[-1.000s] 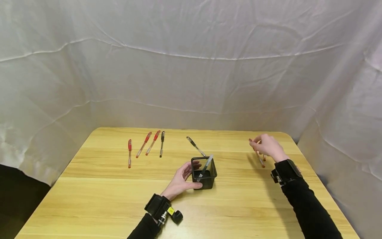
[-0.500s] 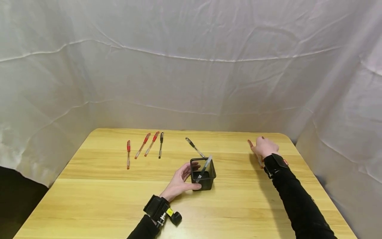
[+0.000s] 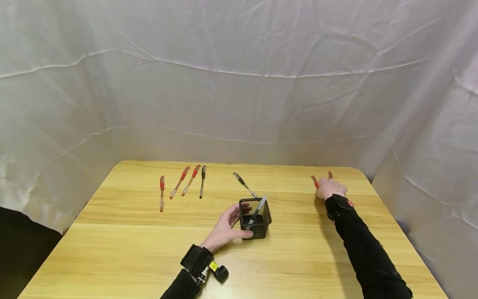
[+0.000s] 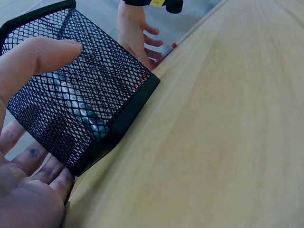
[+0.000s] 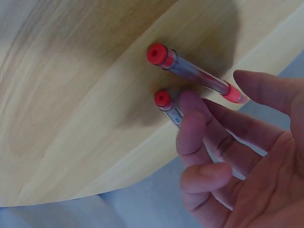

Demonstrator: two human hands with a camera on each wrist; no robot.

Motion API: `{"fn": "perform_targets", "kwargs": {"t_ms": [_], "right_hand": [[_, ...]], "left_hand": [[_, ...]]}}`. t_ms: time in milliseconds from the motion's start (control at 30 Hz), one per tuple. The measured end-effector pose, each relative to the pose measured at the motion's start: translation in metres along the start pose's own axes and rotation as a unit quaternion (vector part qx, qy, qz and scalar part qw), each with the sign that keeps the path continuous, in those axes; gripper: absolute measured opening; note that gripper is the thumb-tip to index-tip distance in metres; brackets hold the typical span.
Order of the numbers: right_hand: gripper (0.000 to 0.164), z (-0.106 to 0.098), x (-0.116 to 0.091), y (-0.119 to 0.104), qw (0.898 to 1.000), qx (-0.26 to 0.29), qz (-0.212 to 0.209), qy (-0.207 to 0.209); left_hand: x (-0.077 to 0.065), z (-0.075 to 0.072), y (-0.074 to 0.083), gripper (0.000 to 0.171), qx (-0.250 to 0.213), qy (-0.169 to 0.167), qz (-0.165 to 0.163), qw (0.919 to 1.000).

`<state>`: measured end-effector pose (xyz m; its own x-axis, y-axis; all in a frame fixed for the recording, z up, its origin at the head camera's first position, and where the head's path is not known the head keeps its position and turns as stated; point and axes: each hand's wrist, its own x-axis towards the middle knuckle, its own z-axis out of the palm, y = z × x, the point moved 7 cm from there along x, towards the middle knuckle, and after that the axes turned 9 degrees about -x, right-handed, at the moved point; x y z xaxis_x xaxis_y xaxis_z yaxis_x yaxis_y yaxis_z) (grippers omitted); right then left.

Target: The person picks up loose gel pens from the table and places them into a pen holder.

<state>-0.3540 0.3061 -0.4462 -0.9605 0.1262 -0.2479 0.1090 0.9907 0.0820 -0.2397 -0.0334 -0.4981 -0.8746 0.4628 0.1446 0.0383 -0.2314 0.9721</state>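
My left hand [image 3: 224, 228] holds a black mesh pen holder [image 3: 258, 231] at mid-table, thumb on the near side and fingers round the far side. One pen with a pale end [image 3: 257, 211] leans inside it. At the right, my right hand [image 3: 330, 189] is over two red pens, hiding their lower parts in the head view. The right wrist view shows one red pen [image 5: 199, 76] lying between the spread thumb and the fingers, not pinched. The other red pen [image 5: 164, 100] is partly hidden behind the bent fingers.
A black pen [image 3: 244, 184] lies just behind the pen holder. On the left side lie three red pens, one of them the leftmost red pen [image 3: 162, 193], and a black pen [image 3: 203, 182]. Pale cloth [image 3: 239, 104] hangs behind the wooden table [image 3: 123, 249].
My right hand has turned and come down over the two red pens, shifting slightly left at the end. The left hand and the pen holder stay in place.
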Motion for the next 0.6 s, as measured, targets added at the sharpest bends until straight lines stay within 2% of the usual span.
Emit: {"fn": "perform_targets", "kwargs": {"t_ms": [133,367,600], "right_hand": [[0.018,0.002,0.004,-0.001,1.000,-0.005,-0.002,0.011],[0.034,0.003,0.006,-0.006,0.999,-0.010,0.008,0.030],[0.039,0.001,0.006,-0.013,0.999,-0.018,0.010,0.041]], "left_hand": [[0.000,0.000,0.000,0.083,0.000,0.002,0.000,1.0000],[0.000,0.000,-0.001,0.082,-0.002,0.004,-0.002,1.0000],[0.001,0.000,0.000,0.082,-0.002,0.004,0.001,1.0000]]}}
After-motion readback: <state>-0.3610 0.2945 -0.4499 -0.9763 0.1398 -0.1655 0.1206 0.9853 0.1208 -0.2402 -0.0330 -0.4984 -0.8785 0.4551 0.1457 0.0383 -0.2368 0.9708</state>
